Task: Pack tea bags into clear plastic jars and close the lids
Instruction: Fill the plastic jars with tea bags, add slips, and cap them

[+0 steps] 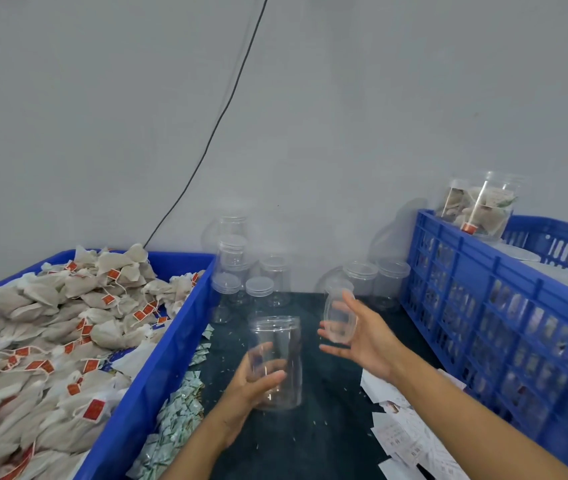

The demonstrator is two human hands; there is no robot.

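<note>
Now an open clear jar is gripped by the left hand.
Its lid is held in the right hand's fingers above the dark table.

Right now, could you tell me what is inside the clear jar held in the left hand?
Nothing: the clear jar in the left hand is empty and lidless. Its base is partly hidden by the fingers.
</note>
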